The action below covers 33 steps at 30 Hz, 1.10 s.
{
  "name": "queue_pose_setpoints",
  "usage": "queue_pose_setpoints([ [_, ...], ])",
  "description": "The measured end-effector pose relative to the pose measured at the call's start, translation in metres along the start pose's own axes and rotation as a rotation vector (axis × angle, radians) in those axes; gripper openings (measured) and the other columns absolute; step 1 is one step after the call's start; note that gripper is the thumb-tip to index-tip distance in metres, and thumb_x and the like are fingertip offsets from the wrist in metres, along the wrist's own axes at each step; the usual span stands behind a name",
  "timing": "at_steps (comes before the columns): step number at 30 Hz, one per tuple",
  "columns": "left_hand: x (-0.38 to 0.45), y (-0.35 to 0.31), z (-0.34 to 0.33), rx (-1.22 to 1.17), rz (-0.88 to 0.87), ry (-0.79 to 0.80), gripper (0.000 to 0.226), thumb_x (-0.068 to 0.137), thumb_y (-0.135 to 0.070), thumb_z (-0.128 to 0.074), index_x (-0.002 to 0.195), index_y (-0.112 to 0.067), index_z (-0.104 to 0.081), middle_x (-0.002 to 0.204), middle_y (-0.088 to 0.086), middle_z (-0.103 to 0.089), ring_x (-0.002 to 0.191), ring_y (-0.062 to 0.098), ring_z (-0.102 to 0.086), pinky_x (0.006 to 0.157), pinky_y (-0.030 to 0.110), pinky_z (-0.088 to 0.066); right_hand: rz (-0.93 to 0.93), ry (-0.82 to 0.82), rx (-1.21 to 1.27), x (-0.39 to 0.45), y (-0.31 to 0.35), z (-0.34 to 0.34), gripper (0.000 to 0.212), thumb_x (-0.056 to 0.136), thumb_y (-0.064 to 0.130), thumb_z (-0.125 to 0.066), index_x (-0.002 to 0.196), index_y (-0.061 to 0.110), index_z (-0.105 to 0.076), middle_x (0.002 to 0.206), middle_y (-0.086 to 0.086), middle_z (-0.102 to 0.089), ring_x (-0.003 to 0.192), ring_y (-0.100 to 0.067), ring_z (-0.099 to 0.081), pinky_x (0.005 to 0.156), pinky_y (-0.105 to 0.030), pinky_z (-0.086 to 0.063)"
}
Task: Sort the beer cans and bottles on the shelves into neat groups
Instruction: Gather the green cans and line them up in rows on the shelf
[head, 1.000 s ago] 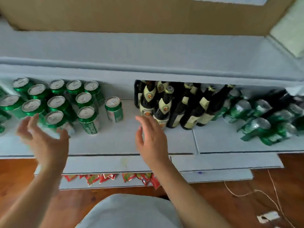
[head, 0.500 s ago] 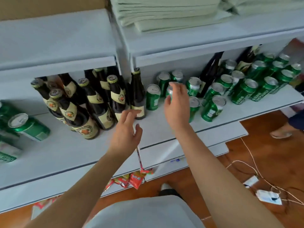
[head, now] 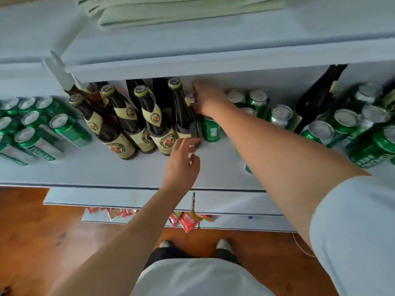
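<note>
Brown bottles (head: 149, 118) and green cans (head: 279, 116) crowd the right hand (head: 208, 99).

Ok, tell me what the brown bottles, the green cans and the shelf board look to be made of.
Brown bottles: dark glass, by the glossy, see-through amber shoulders; cream paper labels, metal crown caps.
Green cans: thin metal, probably aluminium; shiny printed green sides, bare silvery lids with pull tabs.
Shelf board: matte pale blue-white surface with a dark front edge line; painted or laminated board, though metal cannot be ruled out.

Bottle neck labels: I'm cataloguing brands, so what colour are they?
Cream neck labels with a round reddish emblem, on dark brown bottles; head view.
</note>
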<state>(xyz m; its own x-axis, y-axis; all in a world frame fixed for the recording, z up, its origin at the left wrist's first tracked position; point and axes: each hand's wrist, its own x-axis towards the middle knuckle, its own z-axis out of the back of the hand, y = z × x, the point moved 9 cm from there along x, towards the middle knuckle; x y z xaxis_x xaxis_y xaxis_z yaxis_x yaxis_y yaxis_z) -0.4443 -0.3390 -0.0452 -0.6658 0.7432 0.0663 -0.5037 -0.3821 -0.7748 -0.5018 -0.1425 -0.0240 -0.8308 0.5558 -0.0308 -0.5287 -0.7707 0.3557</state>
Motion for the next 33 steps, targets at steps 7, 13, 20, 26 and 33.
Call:
queue_pose_setpoints([
  [7, 0.009, -0.014, -0.004, 0.022, -0.035, -0.034, 0.043, 0.089, 0.001, -0.050, 0.127, -0.014, -0.058, 0.123, 0.002, -0.053, 0.101, 0.014, -0.062, 0.082, 0.026, -0.053, 0.041, 0.099, -0.092, -0.005, -0.013, 0.008, 0.061, 0.074, 0.035, -0.079, 0.123, 0.013, -0.048, 0.112, -0.010, -0.062, 0.100, -0.031, -0.061, 0.078, -0.035, -0.050],
  [13, 0.037, -0.042, -0.023, 0.172, -0.152, -0.021, 0.041, 0.090, -0.008, -0.051, 0.131, -0.010, -0.054, 0.128, 0.009, -0.050, 0.105, 0.027, -0.059, 0.080, 0.038, -0.051, 0.052, -0.072, -0.033, -0.025, -0.060, 0.085, 0.029, 0.093, 0.025, -0.063, 0.119, 0.012, -0.060, 0.113, -0.009, -0.065, 0.105, -0.027, -0.060, 0.089, -0.037, -0.048],
  [20, 0.075, -0.059, -0.072, 0.595, -0.307, 0.099, 0.061, 0.094, -0.019, -0.056, 0.152, -0.020, -0.035, 0.154, 0.007, -0.036, 0.143, 0.031, -0.030, 0.110, 0.045, -0.035, -0.021, 0.152, -0.354, -0.050, -0.127, 0.056, 0.059, 0.080, 0.033, -0.077, 0.130, 0.010, -0.057, 0.125, -0.020, -0.051, 0.111, -0.038, -0.052, 0.092, -0.038, -0.046],
  [26, 0.085, -0.074, -0.063, 0.610, -0.346, 0.104, 0.047, 0.085, -0.009, -0.058, 0.131, -0.015, -0.056, 0.128, 0.014, -0.051, 0.120, 0.035, -0.046, 0.090, 0.046, -0.047, -0.039, 0.143, -0.362, -0.057, -0.146, 0.075, 0.064, 0.074, 0.025, -0.084, 0.129, 0.007, -0.057, 0.125, -0.021, -0.050, 0.112, -0.039, -0.051, 0.087, -0.036, -0.044],
  [33, 0.140, -0.090, -0.060, 0.468, -0.077, 0.059, 0.038, 0.095, -0.036, -0.055, 0.118, -0.007, -0.060, 0.122, 0.017, -0.057, 0.109, 0.035, -0.058, 0.081, 0.037, -0.043, -0.135, 0.079, -0.247, -0.065, -0.164, 0.080, 0.042, 0.085, 0.033, -0.074, 0.112, 0.002, -0.063, 0.112, -0.022, -0.062, 0.102, -0.036, -0.058, 0.080, -0.037, -0.045],
])
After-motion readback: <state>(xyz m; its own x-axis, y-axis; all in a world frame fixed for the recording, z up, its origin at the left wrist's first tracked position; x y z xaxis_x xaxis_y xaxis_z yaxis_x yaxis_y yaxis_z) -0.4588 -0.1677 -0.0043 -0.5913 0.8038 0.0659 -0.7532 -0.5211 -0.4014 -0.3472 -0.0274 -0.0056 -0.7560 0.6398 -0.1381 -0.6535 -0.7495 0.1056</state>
